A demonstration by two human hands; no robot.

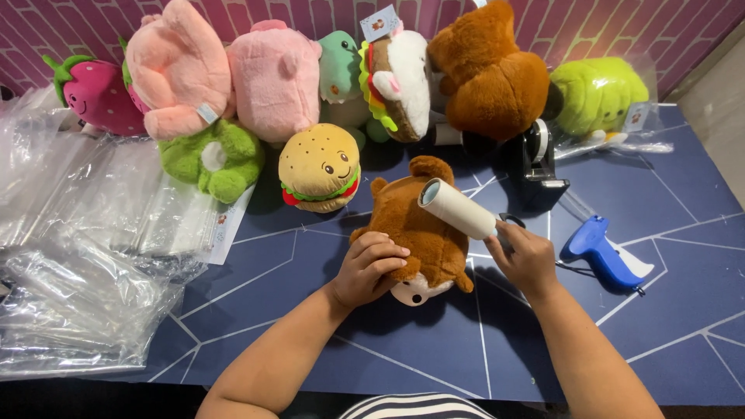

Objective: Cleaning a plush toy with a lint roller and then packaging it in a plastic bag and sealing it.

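a brown plush toy [415, 233] lies face down near the middle of the dark blue worktop [683, 310], its long axis running from far to near: the ears point away toward the far row of toys, and the pale face peeks out at the near end, just under the left hand [369, 268]. the left hand lies flat on the near left side of the plush, fingers curled loosely over the fur, pressing rather than pinching. the right hand [528, 260] has its grip clenched around the handle of a lint roller [458, 208]; the white roll lies across the back of the plush, touching the fur, its open end pointing far and left, its axis slanting down toward the right hand.

just right of the right hand a blue tagging gun [601, 252] lies on the worktop, and farther back stands a black tape dispenser [539, 167]. just beyond the brown plush, to the left, sits a burger plush [320, 167], with a green ring-shaped plush [213, 159] beside it. along the far edge are a strawberry plush [97, 95], two pink plush toys [225, 74], a large brown plush [489, 74] and a bagged green plush [597, 93]. clear plastic bags [77, 248] are heaped on the left.
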